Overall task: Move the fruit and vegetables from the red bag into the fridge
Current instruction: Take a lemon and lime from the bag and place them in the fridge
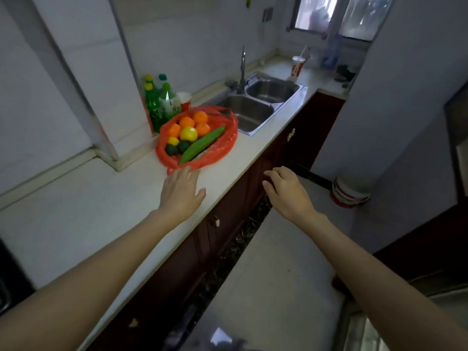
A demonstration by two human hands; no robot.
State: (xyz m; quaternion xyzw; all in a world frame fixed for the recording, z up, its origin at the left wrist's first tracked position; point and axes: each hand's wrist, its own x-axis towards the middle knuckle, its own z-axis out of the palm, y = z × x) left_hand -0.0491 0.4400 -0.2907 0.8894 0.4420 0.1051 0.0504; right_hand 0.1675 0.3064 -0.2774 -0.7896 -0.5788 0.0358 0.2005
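Head view only. Red bag (200, 145) lying spread open on the white counter (76, 224), just beside the sink (255, 107) on the side away from the window — nothing taken out yet. Inside the bag: oranges (187, 122) toward the sink side, a yellow fruit (188, 133) in the middle, a long cucumber (202, 144) slanting across, dark green fruit (172, 149) and a small lemon (173, 141) at the end away from the sink. Left hand (181, 190) flat over the counter, fingers straight and together, tips touching or nearly touching the bag's near edge; holding nothing. Right hand (286, 186) off the counter edge, well apart from the bag, fingers loosely curled, holding nothing. Fridge not identifiable here.

Risks — thin bag flattened with no real wall, so tugging its edge could roll round fruit into the sink or off the counter front. Cucumber resting across the pile; lifting it first may shift the fruit it lies against. Green bottles (162, 102) just behind the bag could tip on a careless reach.
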